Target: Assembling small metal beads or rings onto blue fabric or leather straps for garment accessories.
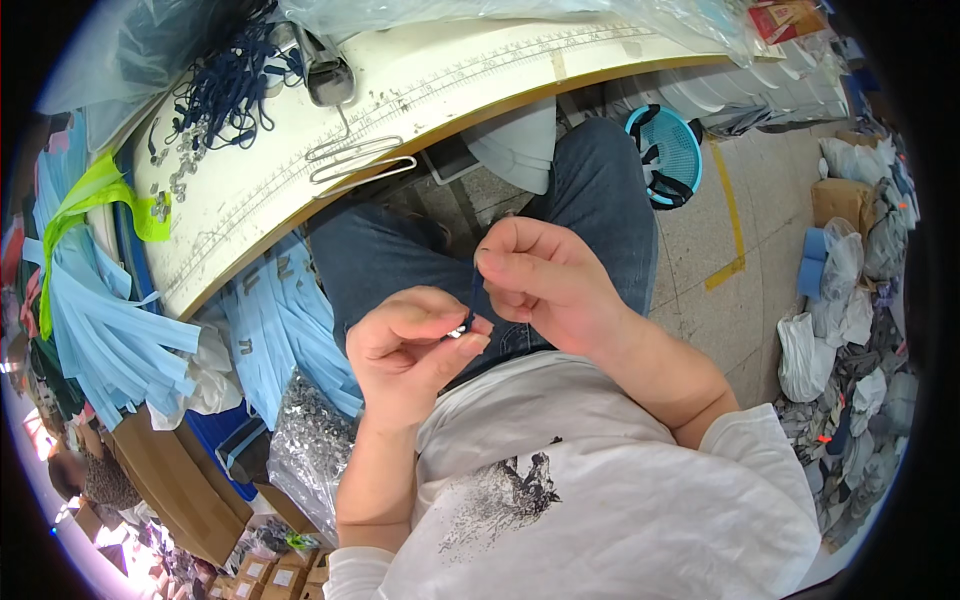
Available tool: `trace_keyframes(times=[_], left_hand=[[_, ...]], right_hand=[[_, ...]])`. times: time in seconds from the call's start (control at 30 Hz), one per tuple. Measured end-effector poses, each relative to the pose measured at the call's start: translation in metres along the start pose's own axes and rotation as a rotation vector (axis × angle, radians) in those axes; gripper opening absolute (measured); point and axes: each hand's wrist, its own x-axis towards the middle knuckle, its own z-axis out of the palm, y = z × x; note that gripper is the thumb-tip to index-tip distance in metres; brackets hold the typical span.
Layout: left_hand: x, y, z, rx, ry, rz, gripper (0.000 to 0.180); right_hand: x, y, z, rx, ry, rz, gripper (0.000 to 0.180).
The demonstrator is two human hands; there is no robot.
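Above my lap, my left hand (415,345) pinches a small shiny metal piece (459,330) between thumb and fingertips. A short dark blue cord (476,296) runs up from it to my right hand (545,280), whose thumb and forefinger are closed on its upper end. The fingers hide part of the cord and most of the metal piece. On the white table (420,95) at the upper left lies a tangled heap of similar dark blue cords (225,90). Small silvery metal pieces (183,168) are scattered beside that heap.
A bent wire rack (360,160) juts over the table edge. Light blue strips (110,320) hang at the left, with a yellow-green strip (110,190) over them. A clear bag of metal pieces (312,440) stands by my left arm. A blue basket (668,150) sits on the floor.
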Motion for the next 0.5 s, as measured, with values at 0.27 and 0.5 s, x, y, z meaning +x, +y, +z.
trace_keyframes(times=[0.27,0.5], left_hand=[[-0.001,0.005,0.009,0.112,0.154,-0.126,0.03],[0.005,0.002,0.013,0.726,0.119,0.174,0.028]], right_hand=[[-0.004,-0.01,0.014,-0.155,-0.008,-0.136,0.01],[-0.008,-0.005,0.015,-0.323,0.023,-0.325,0.01]])
